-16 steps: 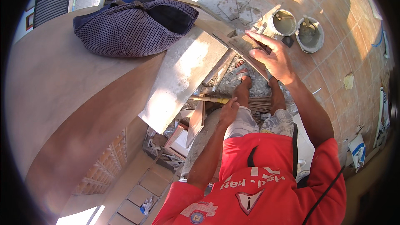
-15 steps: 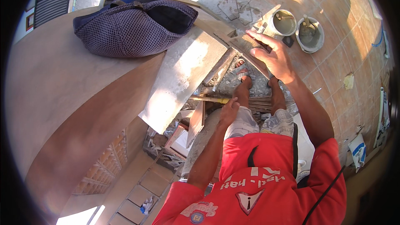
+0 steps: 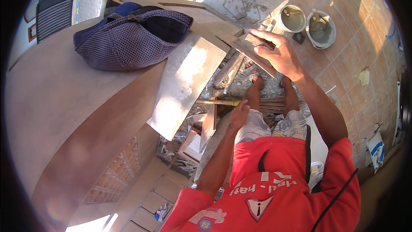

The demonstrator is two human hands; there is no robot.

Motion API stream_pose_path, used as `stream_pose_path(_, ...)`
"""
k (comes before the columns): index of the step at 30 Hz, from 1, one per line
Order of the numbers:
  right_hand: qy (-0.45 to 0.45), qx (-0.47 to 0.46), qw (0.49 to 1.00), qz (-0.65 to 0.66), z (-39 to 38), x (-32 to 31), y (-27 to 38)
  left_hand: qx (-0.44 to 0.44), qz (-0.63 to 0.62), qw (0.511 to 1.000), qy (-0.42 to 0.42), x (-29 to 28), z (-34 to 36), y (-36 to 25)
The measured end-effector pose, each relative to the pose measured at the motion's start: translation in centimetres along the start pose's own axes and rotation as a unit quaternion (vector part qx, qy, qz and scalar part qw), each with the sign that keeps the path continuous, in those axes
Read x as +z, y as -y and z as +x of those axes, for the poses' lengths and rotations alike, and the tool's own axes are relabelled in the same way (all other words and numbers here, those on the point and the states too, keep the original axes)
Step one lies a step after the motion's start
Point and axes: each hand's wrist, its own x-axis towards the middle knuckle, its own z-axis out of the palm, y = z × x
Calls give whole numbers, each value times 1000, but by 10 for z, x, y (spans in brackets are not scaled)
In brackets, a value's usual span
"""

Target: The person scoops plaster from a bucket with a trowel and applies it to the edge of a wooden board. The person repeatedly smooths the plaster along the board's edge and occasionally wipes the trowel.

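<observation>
My left hand (image 3: 238, 115) is closed around a stick-like wooden handle (image 3: 213, 102) with a yellow section near my fingers. The handle points left, and whatever sits at its end cannot be made out. My right hand (image 3: 283, 59) reaches forward over a narrow brown board or tile strip (image 3: 259, 57), its fingers stretched out and the thumb apart. The fingertips are at or just above a flat grey-brown piece (image 3: 246, 42); whether they touch it is unclear. Below, my sandalled feet (image 3: 256, 78) stand amid rubble.
A dark mesh bag (image 3: 128, 38) rests on the curved plastered wall top (image 3: 56, 77) at left. Beside it lies a pale slab (image 3: 184, 86). Two buckets (image 3: 321, 43) of grey mix stand on the tiled floor (image 3: 343, 81) at right. Thin rods (image 3: 272, 105) lie behind my legs.
The view has shifted slightly. My right hand stays over the strip with its fingers a little more bent, while my left hand keeps its hold on the handle.
</observation>
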Motion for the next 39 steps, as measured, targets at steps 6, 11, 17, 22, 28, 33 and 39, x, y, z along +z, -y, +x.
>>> stream_pose_path(6, 16, -34, 999, 29, 0, 8, 32, 21, 1, 1000, -16, 0, 3, 11)
stream_pose_path(11, 27, -33, 999, 22, 4, 7, 21, 0, -9, 1000, -1, -2, 1, -2)
stream_pose_path(17, -2, 8, 1000, 8, 7, -6, -10, 11, -7, 1000, -1, -2, 5, 15)
stream_pose_path(22, 4, -42, 998, 40, 0, 4, 18, 8, -10, 1000, 6, -2, 5, 18)
stream_pose_path(28, 11, 1, 1000, 27, 2, 7, -7, 0, 1, 1000, 2, -2, 8, 24)
stream_pose_path(33, -33, -14, 998, 44, 4, 0, -20, -11, 39, 999, 33, -8, 5, 7)
stream_pose_path(39, 8, -70, 994, 84, 3, 18, 13, -10, 9, 1000, 15, -4, 6, 12)
